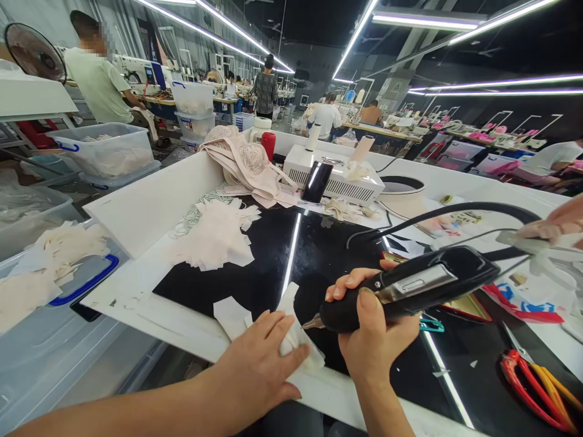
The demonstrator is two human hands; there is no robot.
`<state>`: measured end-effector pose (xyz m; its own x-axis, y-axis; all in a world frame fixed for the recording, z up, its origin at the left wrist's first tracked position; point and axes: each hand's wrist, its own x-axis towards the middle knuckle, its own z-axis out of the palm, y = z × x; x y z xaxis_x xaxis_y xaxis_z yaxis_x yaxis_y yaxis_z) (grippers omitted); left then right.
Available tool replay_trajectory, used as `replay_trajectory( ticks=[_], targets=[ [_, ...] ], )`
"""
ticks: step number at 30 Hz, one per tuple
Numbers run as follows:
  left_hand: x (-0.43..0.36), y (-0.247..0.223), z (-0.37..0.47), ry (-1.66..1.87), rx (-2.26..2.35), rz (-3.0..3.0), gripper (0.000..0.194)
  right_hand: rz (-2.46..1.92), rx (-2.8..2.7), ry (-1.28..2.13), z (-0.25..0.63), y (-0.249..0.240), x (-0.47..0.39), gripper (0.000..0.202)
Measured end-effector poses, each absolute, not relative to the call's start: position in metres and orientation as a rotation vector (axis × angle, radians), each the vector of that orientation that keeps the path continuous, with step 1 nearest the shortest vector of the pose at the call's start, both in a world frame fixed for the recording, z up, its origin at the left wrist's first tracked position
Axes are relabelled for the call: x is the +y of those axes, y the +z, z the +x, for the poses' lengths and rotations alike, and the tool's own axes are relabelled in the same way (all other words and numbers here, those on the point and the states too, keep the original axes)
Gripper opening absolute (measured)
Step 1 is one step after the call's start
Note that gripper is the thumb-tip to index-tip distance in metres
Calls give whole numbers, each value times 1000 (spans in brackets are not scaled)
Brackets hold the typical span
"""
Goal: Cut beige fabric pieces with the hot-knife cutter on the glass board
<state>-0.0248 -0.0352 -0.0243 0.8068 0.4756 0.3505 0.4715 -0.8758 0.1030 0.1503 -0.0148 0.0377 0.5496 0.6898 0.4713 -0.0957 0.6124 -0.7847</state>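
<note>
My right hand (378, 321) is wrapped round a black corded handheld tool (405, 285) with a silver plate on its side. The tool's pointed metal tip (313, 323) touches or nearly touches a small cream fabric piece (291, 303). Flat on that fabric lies my left hand (266, 352), fingers stretched out, pressing it to the black glossy tabletop (273, 243). Partly under my left fingers is another pale piece (231, 317). Farther back on the left rests a pile of cream fabric pieces (223, 233).
Red- and orange-handled scissors (532, 382) lie at right. Behind stand a white vented box (334, 173), a phone (317, 182) and stacked bra cups (246, 155). A cable (455, 209) arches over the right side, near another person's blurred hand (558, 224). Plastic bins (112, 149) stand left.
</note>
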Motion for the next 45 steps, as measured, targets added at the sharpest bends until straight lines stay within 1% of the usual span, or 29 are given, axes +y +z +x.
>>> replay_trajectory(
  ticks=[2, 3, 7, 9, 12, 15, 21, 26, 31, 38, 45],
  targets=[
    [-34, -20, -25, 610, 802, 2988, 64, -766, -882, 532, 150, 37, -18, 37],
    [-29, -17, -26, 621, 791, 2998, 59, -761, -884, 531, 150, 36, -18, 37],
    [5, -9, -27, 702, 576, 3034, 26, -761, -878, 529, 151, 34, -19, 38],
    [25, -9, -28, 711, 418, 3019, 20, -751, -876, 530, 151, 33, -18, 38],
    [44, -10, -30, 620, 275, 2961, 21, -740, -886, 526, 152, 32, -18, 39],
    [52, -12, -35, 572, 232, 2907, 24, -738, -896, 521, 152, 32, -18, 38],
    [53, -7, -46, 502, 265, 2849, 24, -744, -899, 515, 151, 32, -18, 38],
    [46, -5, -48, 398, 289, 2974, 25, -760, -909, 508, 151, 32, -19, 38],
    [39, -12, -49, 413, 342, 3040, 29, -771, -896, 501, 151, 35, -20, 37],
    [38, -19, -47, 463, 315, 3058, 26, -756, -810, 499, 147, 45, -14, 40],
    [36, -24, -47, 543, 334, 2998, 30, -774, -831, 490, 141, 44, -8, 40]
  ],
)
